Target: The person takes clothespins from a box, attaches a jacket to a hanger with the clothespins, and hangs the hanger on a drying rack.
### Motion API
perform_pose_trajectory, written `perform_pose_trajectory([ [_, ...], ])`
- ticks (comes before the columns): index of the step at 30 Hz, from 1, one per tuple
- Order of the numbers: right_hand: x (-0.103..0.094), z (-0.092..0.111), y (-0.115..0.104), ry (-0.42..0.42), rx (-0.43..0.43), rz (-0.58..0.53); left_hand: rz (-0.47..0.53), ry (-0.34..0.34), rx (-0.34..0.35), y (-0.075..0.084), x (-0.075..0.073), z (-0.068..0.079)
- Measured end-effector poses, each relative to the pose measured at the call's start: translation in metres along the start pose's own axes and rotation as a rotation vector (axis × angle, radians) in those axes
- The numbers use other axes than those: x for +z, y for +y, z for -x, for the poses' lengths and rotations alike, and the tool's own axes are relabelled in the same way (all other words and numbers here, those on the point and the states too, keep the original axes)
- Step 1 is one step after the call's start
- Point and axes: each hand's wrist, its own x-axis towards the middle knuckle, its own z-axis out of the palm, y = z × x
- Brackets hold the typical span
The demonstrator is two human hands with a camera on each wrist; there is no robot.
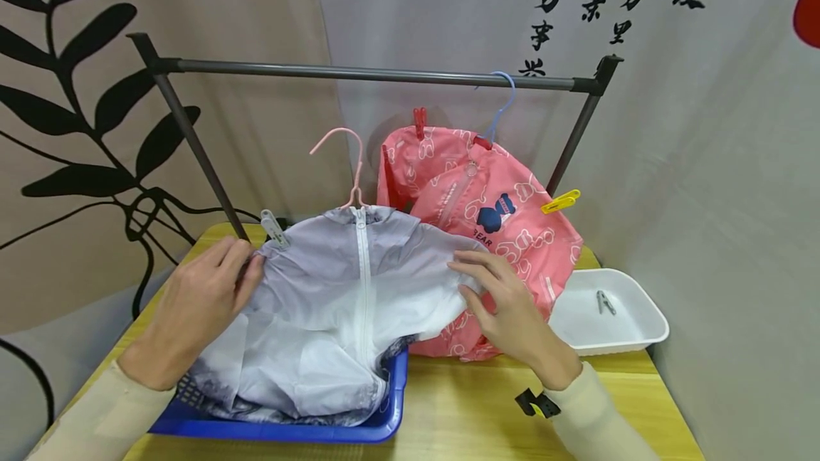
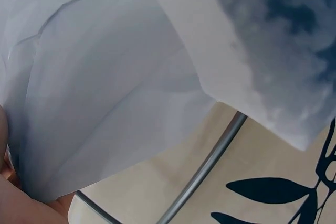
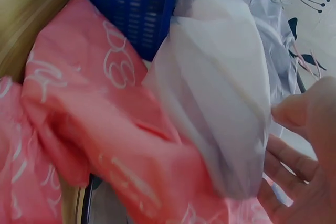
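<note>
A grey-to-white zip jacket (image 1: 307, 304) with a pink hanger (image 1: 356, 162) in its collar lies spread over a blue basket (image 1: 384, 418). My left hand (image 1: 208, 297) pinches the jacket at its left shoulder, right by a pale clothespin (image 1: 274, 228) clipped there. In the left wrist view the jacket cloth (image 2: 121, 93) fills most of the picture, with fingers at the lower left corner. At the other sleeve, my right hand (image 1: 506, 297) has its fingers spread, the fingertips along the sleeve's edge. The right wrist view shows this sleeve (image 3: 215, 87) beside the thumb and fingers.
Behind, a pink jacket (image 1: 448, 183) hangs by a blue hanger (image 1: 506, 109) on a dark rack (image 1: 359, 72), with red clothespins (image 1: 419, 123) and a yellow clothespin (image 1: 560, 201) on it. A white tray (image 1: 631, 333) with a grey clothespin (image 1: 605, 302) stands right on the wooden table (image 1: 480, 404).
</note>
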Motion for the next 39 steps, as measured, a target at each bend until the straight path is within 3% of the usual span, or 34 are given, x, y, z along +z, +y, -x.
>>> perform_pose_trajectory([
  [20, -0.029, 0.030, 0.024, 0.128, 0.003, 0.016, -0.015, -0.015, -0.024, 0.000, -0.007, 0.004],
  [33, -0.049, 0.046, 0.039, 0.191, 0.060, 0.069, -0.012, 0.061, -0.005, -0.001, -0.005, 0.004],
  [39, -0.056, 0.051, 0.045, 0.252, 0.057, 0.103, -0.017, 0.055, -0.009, -0.001, -0.006, 0.005],
])
